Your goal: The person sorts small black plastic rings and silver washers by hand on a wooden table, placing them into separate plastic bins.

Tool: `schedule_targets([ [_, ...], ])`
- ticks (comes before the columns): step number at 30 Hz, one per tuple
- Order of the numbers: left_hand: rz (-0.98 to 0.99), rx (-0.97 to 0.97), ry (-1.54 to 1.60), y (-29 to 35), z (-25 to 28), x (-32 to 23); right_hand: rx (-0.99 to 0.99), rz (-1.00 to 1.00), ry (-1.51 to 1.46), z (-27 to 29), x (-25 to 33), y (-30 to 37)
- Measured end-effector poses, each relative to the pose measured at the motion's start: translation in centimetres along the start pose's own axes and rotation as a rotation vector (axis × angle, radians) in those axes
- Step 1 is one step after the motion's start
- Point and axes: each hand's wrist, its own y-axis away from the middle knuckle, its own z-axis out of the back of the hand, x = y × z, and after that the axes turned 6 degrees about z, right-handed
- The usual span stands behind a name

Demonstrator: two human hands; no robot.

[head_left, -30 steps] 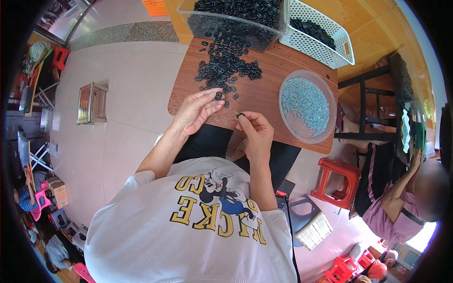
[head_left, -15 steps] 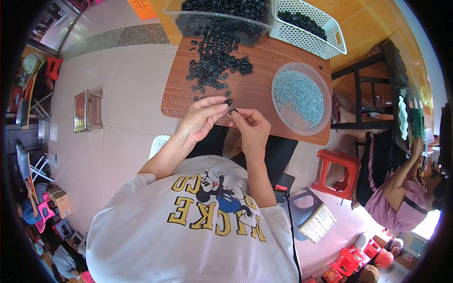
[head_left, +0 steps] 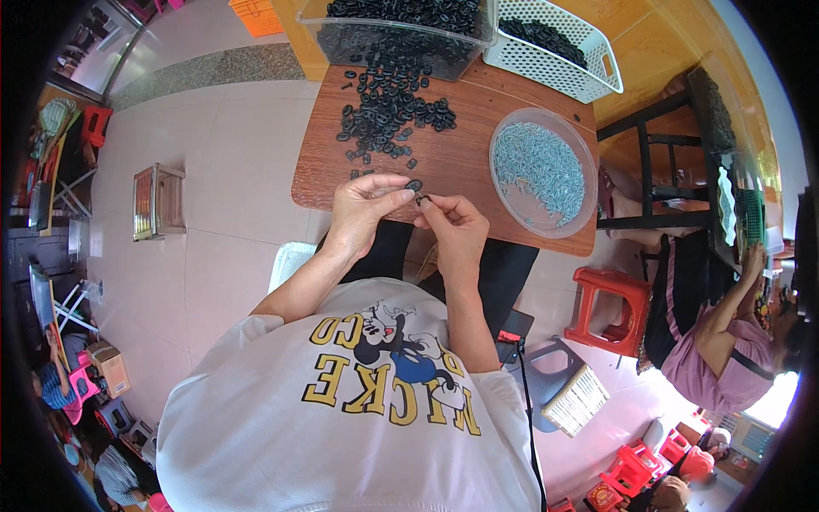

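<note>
My left hand (head_left: 365, 207) pinches a small black oval part (head_left: 414, 185) between thumb and fingertips, over the table's near edge. Close beside it, my right hand (head_left: 456, 224) is closed on a smaller black piece (head_left: 421, 200), whose exact kind is too small to tell. The two pieces are very near each other; whether they touch I cannot tell. Beyond my hands a loose heap of black oval parts (head_left: 384, 115) is spread on the brown wooden table (head_left: 461, 162). To the right, a round clear tub (head_left: 539, 175) holds many small silvery-blue screw-like pins.
A clear plastic bin (head_left: 401, 47) of black parts stands at the table's far side, with a white perforated basket (head_left: 601, 72) beside it. A red stool (head_left: 607, 311) and a seated person (head_left: 725, 350) are at the right. A metal-framed stool (head_left: 159, 202) stands on the left floor.
Both hands stay almost in place, still pinching their pieces. The oval part in my left hand has turned slightly, and the left fingers have shifted a little.
</note>
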Motion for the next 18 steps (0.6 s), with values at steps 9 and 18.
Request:
schedule_targets([
  [9, 0.05, 0.031, -0.03, 0.2, -0.3, 0.5, 0.027, 0.017, -0.009, 0.2, -0.3, 0.0],
  [18, 0.069, 0.12, -0.099, 0.3, 0.3, 0.1, 0.124, 0.01, 0.0, 0.4, -0.1, 0.2],
])
